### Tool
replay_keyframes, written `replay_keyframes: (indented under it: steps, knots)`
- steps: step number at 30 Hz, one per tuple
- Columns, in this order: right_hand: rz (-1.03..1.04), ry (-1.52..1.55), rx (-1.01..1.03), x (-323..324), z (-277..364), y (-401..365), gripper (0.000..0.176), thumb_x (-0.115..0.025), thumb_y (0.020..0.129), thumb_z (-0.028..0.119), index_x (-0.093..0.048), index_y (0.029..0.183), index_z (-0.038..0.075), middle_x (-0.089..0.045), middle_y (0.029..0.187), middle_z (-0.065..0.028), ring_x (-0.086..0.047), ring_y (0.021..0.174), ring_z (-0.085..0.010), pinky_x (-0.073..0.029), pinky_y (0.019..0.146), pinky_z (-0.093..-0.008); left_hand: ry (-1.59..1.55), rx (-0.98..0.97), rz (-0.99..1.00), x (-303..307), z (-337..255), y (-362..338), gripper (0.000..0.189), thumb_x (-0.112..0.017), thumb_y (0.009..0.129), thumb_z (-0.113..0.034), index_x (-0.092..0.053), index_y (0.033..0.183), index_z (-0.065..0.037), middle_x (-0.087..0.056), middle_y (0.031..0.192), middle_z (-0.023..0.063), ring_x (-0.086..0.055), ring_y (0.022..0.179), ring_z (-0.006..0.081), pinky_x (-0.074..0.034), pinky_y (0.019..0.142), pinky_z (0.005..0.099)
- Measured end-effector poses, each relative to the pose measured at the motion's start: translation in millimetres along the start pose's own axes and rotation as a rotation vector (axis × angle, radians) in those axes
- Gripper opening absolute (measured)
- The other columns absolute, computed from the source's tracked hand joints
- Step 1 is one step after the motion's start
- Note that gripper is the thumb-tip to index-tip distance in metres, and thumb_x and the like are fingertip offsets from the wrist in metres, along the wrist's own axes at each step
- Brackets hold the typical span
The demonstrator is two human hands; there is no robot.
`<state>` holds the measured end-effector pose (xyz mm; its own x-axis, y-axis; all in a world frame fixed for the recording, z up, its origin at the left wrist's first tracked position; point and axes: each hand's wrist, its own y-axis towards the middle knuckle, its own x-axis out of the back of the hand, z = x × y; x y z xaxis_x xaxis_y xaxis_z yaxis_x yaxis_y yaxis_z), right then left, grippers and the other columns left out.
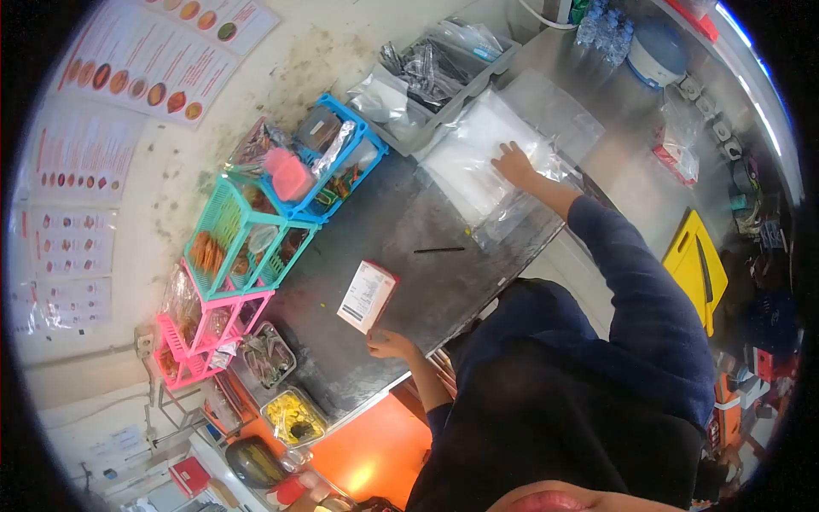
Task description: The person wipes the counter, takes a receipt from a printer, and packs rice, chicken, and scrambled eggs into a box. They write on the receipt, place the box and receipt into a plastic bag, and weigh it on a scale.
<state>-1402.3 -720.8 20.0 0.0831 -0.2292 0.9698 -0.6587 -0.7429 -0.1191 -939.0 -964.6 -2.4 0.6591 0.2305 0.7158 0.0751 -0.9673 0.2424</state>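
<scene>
My right hand (pixel 515 165) lies with fingers spread on a stack of clear plastic bags (pixel 478 141) at the far right end of the dark counter. My left hand (pixel 392 345) is at the near lower corner of a white printed box with red sides (pixel 366 296). Its fingers are closed at the box's edge; the exact grip is partly hidden. A thin black stick-like item (pixel 438 250), perhaps a pen, lies on the counter between the two hands.
Blue (pixel 363 128), green (pixel 213 275) and pink (pixel 202 358) stacked baskets line the wall. A grey bin (pixel 409 136) holds packaging. Tubs of yellow pieces (pixel 294 416) and wrapped items (pixel 267 354) stand left. A yellow cutting board (pixel 682 252) with a knife lies right.
</scene>
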Motion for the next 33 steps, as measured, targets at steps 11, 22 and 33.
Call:
replay_keyframes:
  steps: [11,22,33]
  knots:
    - [-0.170,0.142,0.429,-5.5,-29.2,35.9,0.016,-0.065,0.069,0.012,-0.064,0.084,0.017,-0.063,0.085,0.0030,-0.050,0.107,-0.0187,-0.037,0.088,-0.0330,-0.047,0.007,0.072,-3.3,-52.5,-25.3,0.030,-0.050,0.082,-0.002,-0.053,0.112,0.000,-0.047,0.110,0.0222,-0.043,0.106,0.0367,-0.036,0.087,0.0468]
    - [0.521,1.363,0.755,267.1,-39.2,-23.1,0.012,-0.052,0.078,-0.008,-0.054,0.085,0.002,-0.056,0.082,-0.0080,-0.056,0.083,-0.0168,-0.045,0.071,-0.0291,-0.537,-0.190,0.761,-23.2,-132.8,-42.1,0.029,-0.053,0.086,-0.002,-0.055,0.115,-0.002,-0.058,0.110,0.0093,-0.054,0.104,0.0213,-0.041,0.092,0.0324]
    - [-0.128,2.174,-0.487,277.1,-9.9,-45.4,0.012,-0.046,0.097,0.010,-0.048,0.108,0.011,-0.055,0.085,-0.0017,-0.054,0.072,-0.0116,-0.042,0.056,-0.0248,-1.922,0.486,1.562,40.2,-351.4,-94.7,0.051,-0.063,0.085,-0.017,-0.045,0.133,-0.011,-0.051,0.127,0.0150,-0.044,0.124,0.0342,-0.032,0.106,0.0549]
